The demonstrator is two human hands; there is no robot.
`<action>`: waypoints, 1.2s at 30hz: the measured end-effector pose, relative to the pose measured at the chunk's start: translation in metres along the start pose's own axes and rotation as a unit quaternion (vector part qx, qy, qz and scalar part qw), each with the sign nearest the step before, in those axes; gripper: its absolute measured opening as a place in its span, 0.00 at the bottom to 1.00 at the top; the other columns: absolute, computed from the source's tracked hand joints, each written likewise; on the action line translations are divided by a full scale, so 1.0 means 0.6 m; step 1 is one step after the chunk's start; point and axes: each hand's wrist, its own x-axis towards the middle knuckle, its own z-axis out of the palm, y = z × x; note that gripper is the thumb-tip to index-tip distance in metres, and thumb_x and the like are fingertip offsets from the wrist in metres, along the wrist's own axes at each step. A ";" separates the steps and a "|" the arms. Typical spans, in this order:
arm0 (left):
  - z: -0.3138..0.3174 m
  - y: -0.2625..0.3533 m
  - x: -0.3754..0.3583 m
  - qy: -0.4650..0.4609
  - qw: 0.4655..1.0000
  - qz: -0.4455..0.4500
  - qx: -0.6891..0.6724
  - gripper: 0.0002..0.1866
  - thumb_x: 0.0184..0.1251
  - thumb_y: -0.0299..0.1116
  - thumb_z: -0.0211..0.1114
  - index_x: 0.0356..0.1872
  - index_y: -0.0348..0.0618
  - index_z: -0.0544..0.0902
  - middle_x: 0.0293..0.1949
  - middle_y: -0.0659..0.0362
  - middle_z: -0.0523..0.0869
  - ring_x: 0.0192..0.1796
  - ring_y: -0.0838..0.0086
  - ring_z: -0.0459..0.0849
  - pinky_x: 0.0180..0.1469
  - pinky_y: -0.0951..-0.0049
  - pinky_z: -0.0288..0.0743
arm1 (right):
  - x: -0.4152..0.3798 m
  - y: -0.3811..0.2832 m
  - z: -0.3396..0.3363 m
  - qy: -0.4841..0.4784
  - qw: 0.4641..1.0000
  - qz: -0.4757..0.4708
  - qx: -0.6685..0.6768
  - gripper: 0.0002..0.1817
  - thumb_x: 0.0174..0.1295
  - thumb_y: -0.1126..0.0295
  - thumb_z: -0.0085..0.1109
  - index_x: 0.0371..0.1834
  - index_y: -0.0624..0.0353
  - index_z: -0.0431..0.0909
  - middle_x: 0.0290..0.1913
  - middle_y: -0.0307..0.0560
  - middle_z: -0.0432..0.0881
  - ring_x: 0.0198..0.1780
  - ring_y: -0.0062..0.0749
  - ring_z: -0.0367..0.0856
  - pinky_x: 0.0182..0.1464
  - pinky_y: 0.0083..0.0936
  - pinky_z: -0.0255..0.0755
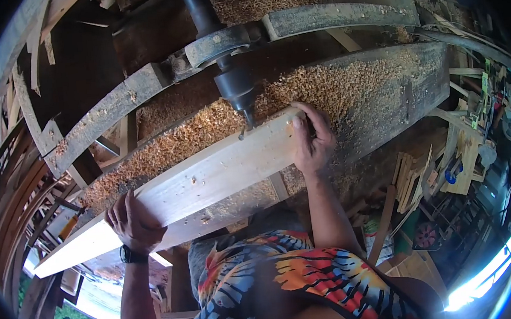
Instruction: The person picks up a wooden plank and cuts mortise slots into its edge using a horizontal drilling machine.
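Note:
A long pale wooden board (226, 169) lies slantwise across the worktable, running from lower left to upper right. My left hand (133, 224), with a dark watch on its wrist, grips the board's near part, fingers bent over the far edge. At the right end, my right hand (313, 140) clasps the board, with fingers over the end and the thumb on the top face. Between the hands, nearer the right one, a drill bit (243, 130) in a dark chuck (235, 86) points down at the board's far edge.
Wood shavings (322, 94) are heaped along the worktable (429, 80) behind the board. A curved wooden bar (340, 18) and a metal ring (218, 45) stand around the spindle. Scrap planks (413, 177) are piled at the right, and curved wooden strips (17, 220) at the left.

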 end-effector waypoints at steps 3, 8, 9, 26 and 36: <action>0.001 -0.003 -0.004 -0.016 1.000 -0.004 0.005 0.56 0.28 0.41 0.81 0.73 0.43 0.79 0.63 0.45 0.84 0.63 0.47 0.81 0.71 0.41 0.66 | -0.003 0.007 0.003 0.007 1.000 0.001 0.023 0.16 0.76 0.66 0.66 0.62 0.56 0.88 0.51 0.49 0.88 0.53 0.41 0.83 0.57 0.36 0.79; 0.007 -0.001 -0.011 0.000 1.000 0.001 -0.001 0.57 0.28 0.41 0.81 0.74 0.44 0.79 0.63 0.46 0.84 0.64 0.47 0.81 0.73 0.41 0.66 | -0.017 0.006 -0.009 0.008 1.000 -0.002 0.005 0.15 0.77 0.66 0.66 0.63 0.56 0.88 0.49 0.50 0.87 0.51 0.40 0.84 0.55 0.37 0.79; 0.005 0.003 -0.013 -0.004 1.000 0.006 -0.002 0.56 0.28 0.41 0.81 0.74 0.44 0.79 0.63 0.46 0.84 0.64 0.47 0.81 0.73 0.41 0.66 | -0.023 0.008 -0.010 0.011 1.000 -0.001 0.014 0.15 0.77 0.66 0.66 0.63 0.56 0.88 0.49 0.50 0.87 0.51 0.40 0.84 0.55 0.37 0.79; 0.004 0.008 -0.029 -0.008 1.000 0.026 -0.011 0.53 0.32 0.43 0.80 0.72 0.42 0.79 0.63 0.47 0.85 0.62 0.49 0.83 0.71 0.42 0.67 | -0.064 0.020 -0.026 0.015 0.999 0.012 0.037 0.16 0.78 0.66 0.66 0.63 0.58 0.87 0.50 0.48 0.87 0.51 0.40 0.85 0.56 0.35 0.79; 0.000 0.016 -0.025 -0.009 1.000 0.025 -0.003 0.49 0.36 0.45 0.78 0.70 0.41 0.81 0.61 0.46 0.85 0.61 0.48 0.83 0.69 0.41 0.68 | -0.061 0.017 -0.027 0.014 0.998 0.029 0.050 0.15 0.77 0.68 0.65 0.62 0.60 0.87 0.53 0.49 0.88 0.53 0.40 0.84 0.57 0.34 0.78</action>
